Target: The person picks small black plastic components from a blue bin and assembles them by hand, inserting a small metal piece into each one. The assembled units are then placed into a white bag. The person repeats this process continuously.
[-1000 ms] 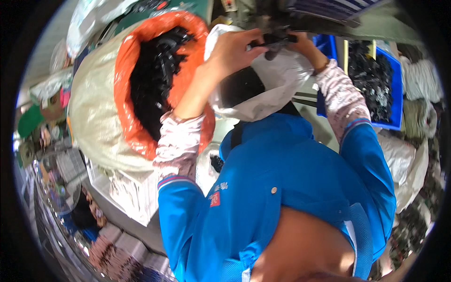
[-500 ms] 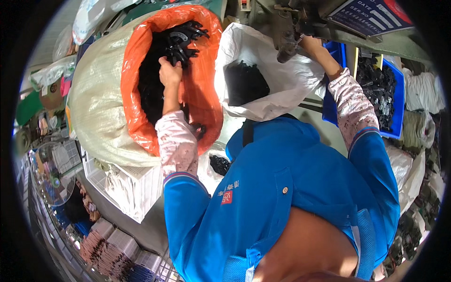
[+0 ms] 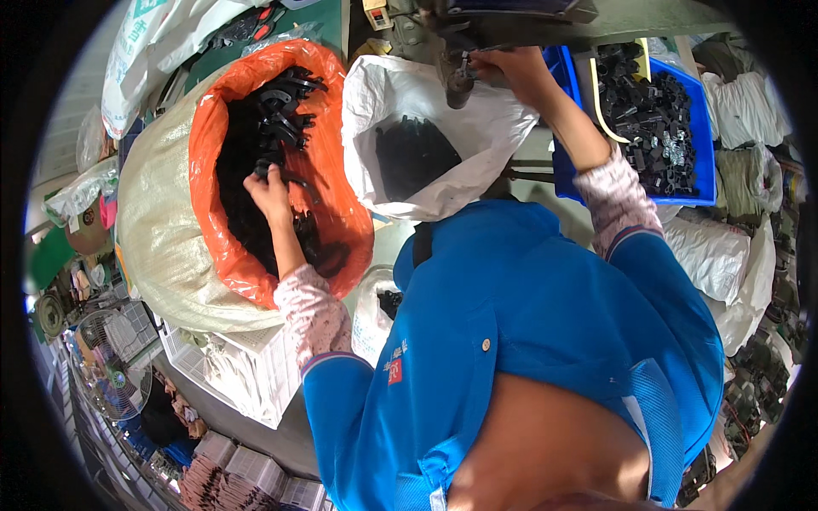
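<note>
Closed with thumb and fingertips together, the left hand (image 3: 273, 204) has hold of a black plastic part (image 3: 269, 160) inside the mouth of the orange-lined sack (image 3: 158, 204), roughly midway along its rim; how firm the pinch is, I cannot tell from my remote station. Bent fingers of the right hand (image 3: 520, 72) meet the dark metal end of a machine (image 3: 458, 92) over the upper right rim of the white bag (image 3: 366, 94); I cannot tell whether they hold a small piece. Loose black parts (image 3: 285, 111) heap toward the sack's upper right rim. Just right of the sack, the white bag contains dark pieces (image 3: 417, 157). To the right of the right forearm, I see a blue bin (image 3: 714, 170) of small black parts (image 3: 656, 119), a pale curved strip (image 3: 598, 102) along its left edge. Farther off, a white basket (image 3: 268, 370) stands below the sack's lower edge; beyond it, I note a round fan (image 3: 119, 366).
</note>
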`<state>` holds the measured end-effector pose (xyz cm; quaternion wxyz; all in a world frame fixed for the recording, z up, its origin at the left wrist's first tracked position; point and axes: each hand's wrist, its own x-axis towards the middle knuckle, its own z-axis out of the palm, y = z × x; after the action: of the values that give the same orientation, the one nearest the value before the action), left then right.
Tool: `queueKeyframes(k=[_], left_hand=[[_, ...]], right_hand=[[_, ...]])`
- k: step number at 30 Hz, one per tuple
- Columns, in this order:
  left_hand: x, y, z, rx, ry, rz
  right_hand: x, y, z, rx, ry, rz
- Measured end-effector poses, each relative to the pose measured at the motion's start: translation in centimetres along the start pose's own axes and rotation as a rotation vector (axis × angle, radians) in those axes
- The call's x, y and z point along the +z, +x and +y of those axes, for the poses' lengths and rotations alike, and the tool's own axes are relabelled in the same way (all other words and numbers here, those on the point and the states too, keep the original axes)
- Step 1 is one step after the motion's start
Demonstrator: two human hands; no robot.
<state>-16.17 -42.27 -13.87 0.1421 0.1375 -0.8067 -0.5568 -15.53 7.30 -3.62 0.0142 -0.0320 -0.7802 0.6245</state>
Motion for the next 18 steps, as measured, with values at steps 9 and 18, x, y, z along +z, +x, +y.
queueKeyframes(k=[9,18], left_hand=[[5.0,-9.6,14.3,-0.165,-0.987,-0.36],[12.6,-18.7,17.7,-0.641,-1.202,-0.706]], right_hand=[[1.3,-3.1,-4.6,0.162,0.571,-0.051],[4.4,-2.1,-3.6,0.176,0.913,0.05]])
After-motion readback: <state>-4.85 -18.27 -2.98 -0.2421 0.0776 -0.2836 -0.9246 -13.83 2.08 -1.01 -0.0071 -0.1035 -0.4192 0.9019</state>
